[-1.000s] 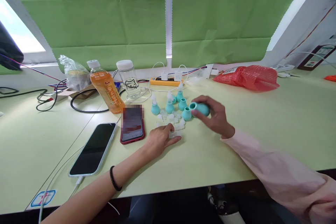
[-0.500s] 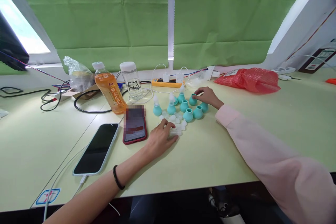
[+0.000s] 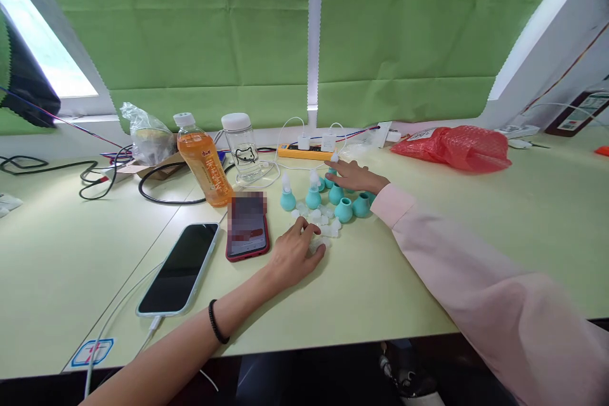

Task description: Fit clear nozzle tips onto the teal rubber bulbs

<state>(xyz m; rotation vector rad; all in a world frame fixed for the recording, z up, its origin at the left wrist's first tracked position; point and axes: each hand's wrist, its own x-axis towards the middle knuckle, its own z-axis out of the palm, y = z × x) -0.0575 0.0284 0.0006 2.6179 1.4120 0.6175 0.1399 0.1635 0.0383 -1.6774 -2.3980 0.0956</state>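
Observation:
Several teal rubber bulbs stand on the table; an open-mouthed bulb point(image 3: 343, 210) shows at the front of the group. To the left, a bulb point(image 3: 287, 201) and another bulb point(image 3: 313, 197) carry clear translucent tips. My right hand point(image 3: 354, 176) reaches over the back bulbs, fingers stretched out, hiding some of them. It is beside a bulb with a clear tip point(image 3: 334, 157). My left hand point(image 3: 295, 248) rests on the table, its thumb and fingers apart around loose translucent plastic pieces point(image 3: 320, 243). More translucent pieces point(image 3: 328, 228) lie just beyond it.
A phone in a red case point(image 3: 247, 247) and a charging phone point(image 3: 181, 269) lie left. Behind them stand an orange drink bottle point(image 3: 205, 162) and a clear jar point(image 3: 243, 151). A yellow power strip point(image 3: 304, 152) and a red bubble-wrap bag point(image 3: 454, 147) are at the back.
My right hand has moved left from an open-mouthed bulb towards the tipped bulb at the back, and its fingers have stretched out. My left hand stays beside the translucent pieces.

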